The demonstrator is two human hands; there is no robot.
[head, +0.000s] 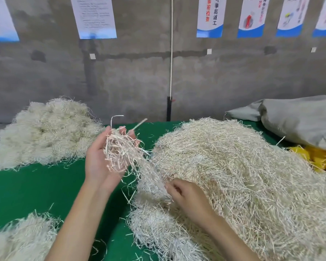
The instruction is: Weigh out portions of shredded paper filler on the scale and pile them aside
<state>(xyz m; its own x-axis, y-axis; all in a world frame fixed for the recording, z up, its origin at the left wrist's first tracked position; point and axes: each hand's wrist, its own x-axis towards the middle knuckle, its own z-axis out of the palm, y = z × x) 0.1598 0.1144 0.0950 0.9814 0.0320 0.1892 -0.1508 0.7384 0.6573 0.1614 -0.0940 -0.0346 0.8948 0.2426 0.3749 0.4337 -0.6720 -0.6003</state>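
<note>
Basically zero mass per handful: the shredded paper is light, springy and tangled, so it comes away in clumps rather than clean portions. Left hand (98, 159) is raised just left of the big heap (233, 166), fingers cupped round a tuft (120, 151) of strands; a few stiff strips stick up past the fingertips and a trailing beard runs down toward the heap's near-left edge. Right hand (186, 198) sits at that same edge, fingers curled and pinching strands in the heap, probably tearing the tuft free. Handling call: grab deep with spread fingers and close loosely. Squeezing only compresses it, and pinching at the tips sheds strands. Expect stragglers to drag out with every lift, so a two-handed pull-apart looks right. Not fragile, not slippery; the crinkle gives grip. Look: pale cream to off-white narrow strips, kinked, matted into a fluffy mound with a fuzzy outline. Two more piles lie well left of the heap on the green table cover (36, 185): the far pile (45, 132) by the wall and the near pile (21, 238) at the front edge. They're likely the weighed portions. A grey sack (299, 119) lies just right of the heap. No scale in view, so I can't tell where weighing happens.
</note>
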